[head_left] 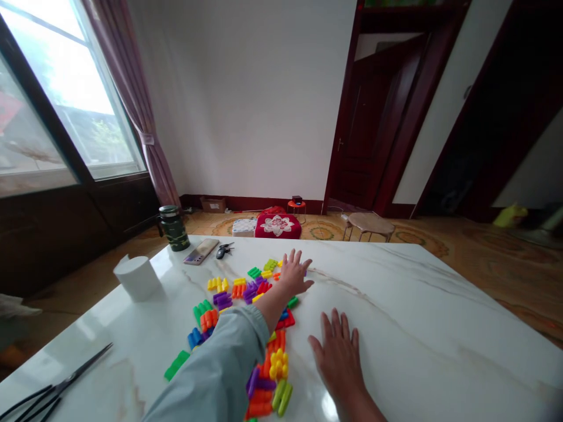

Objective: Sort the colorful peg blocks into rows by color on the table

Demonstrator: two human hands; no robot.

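Observation:
My left hand [295, 273] reaches out over the far end of a spread of colourful plastic building blocks [251, 288], palm down with the fingers apart. Nothing shows in its grasp; whether it touches the blocks under it I cannot tell. My left sleeve covers part of the pile. To the right of the blocks, my right hand [338, 349] lies on the white marbled table [409, 305] with fingers spread, holding nothing. Nearer to me are a yellow flower-shaped block [278, 364] and a lime-green block [282, 398]. A flat green block [176, 365] lies on the left.
Along the table's left side are black scissors [65, 384], a white paper roll [137, 278], a camouflage flask [174, 228], a phone [201, 251] and keys [224, 251]. Beyond the far edge stand a red stool with a flower pattern [278, 225] and a round stool [370, 223].

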